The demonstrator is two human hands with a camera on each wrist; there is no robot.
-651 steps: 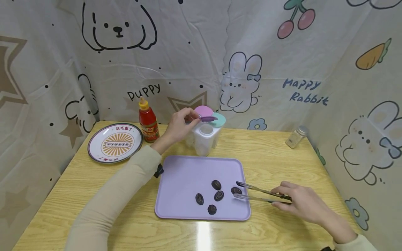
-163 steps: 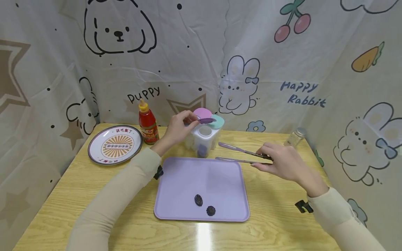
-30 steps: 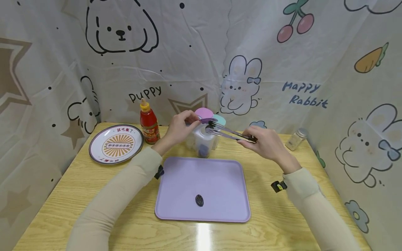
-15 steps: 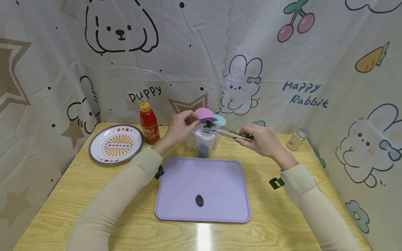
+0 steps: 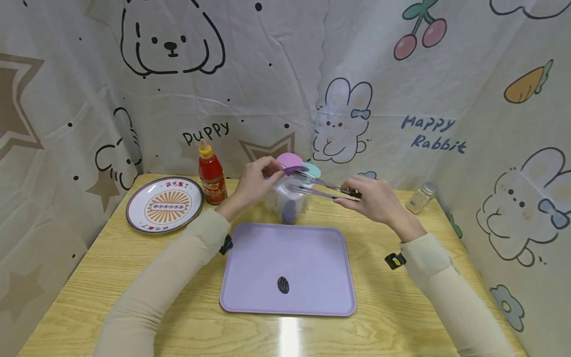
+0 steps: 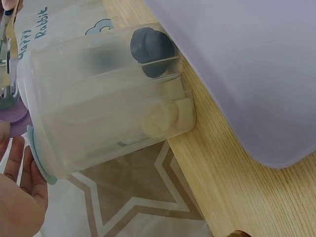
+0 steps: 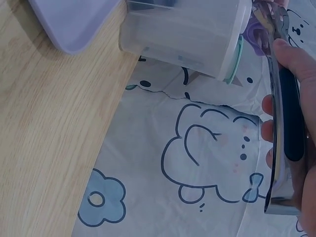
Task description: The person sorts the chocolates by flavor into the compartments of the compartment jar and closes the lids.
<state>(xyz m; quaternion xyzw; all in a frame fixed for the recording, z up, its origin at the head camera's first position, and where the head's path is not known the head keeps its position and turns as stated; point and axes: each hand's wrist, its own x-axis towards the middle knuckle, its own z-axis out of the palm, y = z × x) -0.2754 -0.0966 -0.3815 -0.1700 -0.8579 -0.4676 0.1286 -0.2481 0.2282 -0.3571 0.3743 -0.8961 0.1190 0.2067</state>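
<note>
Over the container mouth: tongs released, one chocolate left on the tray.
At the back of the bench (image 5: 392,317), the left hand (image 5: 255,182) pinches the purple lid flap (image 5: 295,170) of the clear compartment container (image 5: 289,201). The right hand (image 5: 373,199) grips the tongs (image 5: 312,184); half a second ago a dark chocolate sat in their tips, which now stand apart and bare above the opening. Dark pieces lie inside the container. One chocolate (image 5: 283,284) remains on the purple tray (image 5: 250,277).
</note>
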